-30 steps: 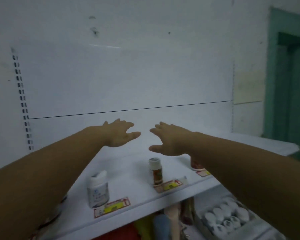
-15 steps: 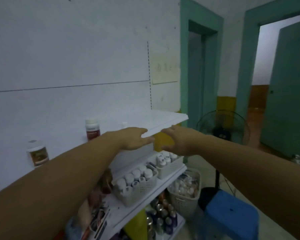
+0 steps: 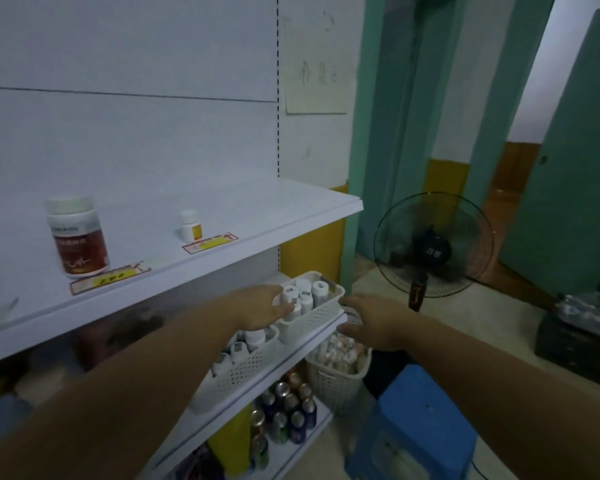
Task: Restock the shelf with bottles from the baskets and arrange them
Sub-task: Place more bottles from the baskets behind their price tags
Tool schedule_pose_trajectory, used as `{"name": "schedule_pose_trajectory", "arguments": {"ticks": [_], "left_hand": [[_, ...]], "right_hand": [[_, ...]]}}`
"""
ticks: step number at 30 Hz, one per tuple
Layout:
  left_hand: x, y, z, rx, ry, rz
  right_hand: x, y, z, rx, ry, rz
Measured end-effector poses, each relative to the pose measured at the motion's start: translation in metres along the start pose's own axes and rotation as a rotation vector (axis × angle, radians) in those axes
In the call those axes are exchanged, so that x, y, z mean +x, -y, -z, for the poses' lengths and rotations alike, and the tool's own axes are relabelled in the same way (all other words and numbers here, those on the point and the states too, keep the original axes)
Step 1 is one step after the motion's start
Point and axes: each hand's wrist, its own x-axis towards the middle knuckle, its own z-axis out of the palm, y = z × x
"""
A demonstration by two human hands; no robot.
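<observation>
The white top shelf (image 3: 250, 216) carries a large white bottle with a red label (image 3: 78, 237) and a small white bottle (image 3: 189, 225). On the shelf below stand two white baskets of white bottles: a far one (image 3: 317, 315) and a nearer one (image 3: 243, 372). My left hand (image 3: 257, 306) reaches flat over the far basket's left rim, fingers straight, touching the bottles (image 3: 305, 294). To the right of that basket, my right hand (image 3: 371, 320) hovers with relaxed fingers and holds nothing.
A third white basket (image 3: 336, 375) of bottles sits on the floor by the shelf end. Cans (image 3: 288, 410) fill the bottom shelf. A blue stool (image 3: 420, 424) stands below my right arm, a black floor fan (image 3: 433, 247) beyond it. Green door frames lie right.
My view swung right and downward along the shelf. Both hands dropped from above the top shelf to the far basket on the shelf below.
</observation>
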Motion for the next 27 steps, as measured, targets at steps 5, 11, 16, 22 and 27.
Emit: {"name": "schedule_pose_trajectory", "arguments": {"ticks": [5, 11, 16, 22, 27], "left_hand": [[0.055, 0.034, -0.058, -0.366, 0.003, 0.108], [0.13, 0.049, -0.071, -0.436, -0.067, 0.23], [0.184, 0.046, -0.098, -0.512, -0.132, 0.331], [0.243, 0.041, -0.129, -0.511, -0.232, 0.526], [0.288, 0.045, -0.146, -0.519, -0.216, 0.642]], "right_hand": [[0.057, -0.041, -0.039, 0.071, 0.066, -0.097], [0.127, -0.071, -0.062, 0.077, 0.053, -0.039], [0.187, -0.102, -0.093, 0.127, 0.111, 0.067], [0.265, -0.131, -0.129, 0.243, 0.183, 0.207], [0.329, -0.129, -0.16, 0.335, 0.187, 0.141]]}}
